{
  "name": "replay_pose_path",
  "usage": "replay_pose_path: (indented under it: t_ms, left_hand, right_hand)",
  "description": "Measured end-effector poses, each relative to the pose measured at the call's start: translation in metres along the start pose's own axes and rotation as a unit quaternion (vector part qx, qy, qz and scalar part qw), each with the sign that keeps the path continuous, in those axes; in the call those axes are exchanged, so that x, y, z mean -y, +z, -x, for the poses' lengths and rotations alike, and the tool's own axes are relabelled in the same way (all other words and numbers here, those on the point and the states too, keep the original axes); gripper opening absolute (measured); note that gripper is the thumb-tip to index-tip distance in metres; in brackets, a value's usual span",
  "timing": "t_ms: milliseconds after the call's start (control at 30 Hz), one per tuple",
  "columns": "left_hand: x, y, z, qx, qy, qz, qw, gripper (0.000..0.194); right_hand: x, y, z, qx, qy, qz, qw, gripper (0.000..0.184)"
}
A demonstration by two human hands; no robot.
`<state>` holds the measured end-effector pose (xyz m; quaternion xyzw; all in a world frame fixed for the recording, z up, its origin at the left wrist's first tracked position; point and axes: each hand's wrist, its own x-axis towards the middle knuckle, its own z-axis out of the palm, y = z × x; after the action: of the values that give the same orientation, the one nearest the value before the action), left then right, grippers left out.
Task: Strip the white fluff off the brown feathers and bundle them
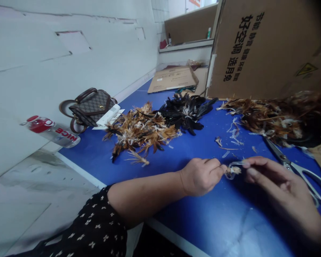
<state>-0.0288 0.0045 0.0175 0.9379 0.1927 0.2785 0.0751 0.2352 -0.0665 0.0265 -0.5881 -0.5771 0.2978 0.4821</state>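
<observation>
Feather bundle (235,170): pale, frayed quill ends, loosely looped by clear strip (237,163), over blue table (192,221). Left hand (203,176) fisted, pinching bundle; right hand (286,189) pinches strip's end between thumb and forefinger.

One camera sits on the person's head. It looks forward and down at the desk (182,214), with the left hand (202,176) and right hand (285,189) near.

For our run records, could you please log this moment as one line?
left hand: gripping small tan bundle | right hand: fingertips holding clear strip at bundle | scissors: on blue table, beside right hand
</observation>
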Motion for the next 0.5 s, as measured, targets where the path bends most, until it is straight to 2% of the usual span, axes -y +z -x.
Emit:
replay_pose_path:
  t_ms: [67,133,200,267,400,500]
  left_hand:
    - [0.001,0.002,0.001,-0.008,-0.005,0.01,1.0,0.033]
    - [0.0,0.003,0.001,-0.006,-0.001,0.006,1.0,0.034]
    - [0.0,0.004,0.002,0.003,0.005,-0.005,1.0,0.036]
    - [-0.001,0.006,0.004,0.011,-0.005,-0.005,1.0,0.037]
    - [0.0,0.013,0.006,0.002,-0.061,0.051,0.997,0.035]
    - [0.001,0.019,0.007,-0.015,-0.09,0.107,0.99,0.03]
  right_hand:
    - [0.006,0.01,0.005,0.036,-0.08,0.027,0.996,0.043]
    - [0.008,0.018,0.007,0.042,-0.158,0.053,0.985,0.042]
    - [0.004,0.023,0.008,0.043,-0.196,0.078,0.977,0.035]
    - [-0.003,0.025,0.008,0.048,-0.19,0.084,0.977,0.03]
    - [-0.015,0.022,0.005,0.058,-0.121,0.079,0.988,0.03]
    - [-0.011,0.019,0.001,0.026,-0.119,0.092,0.988,0.025]
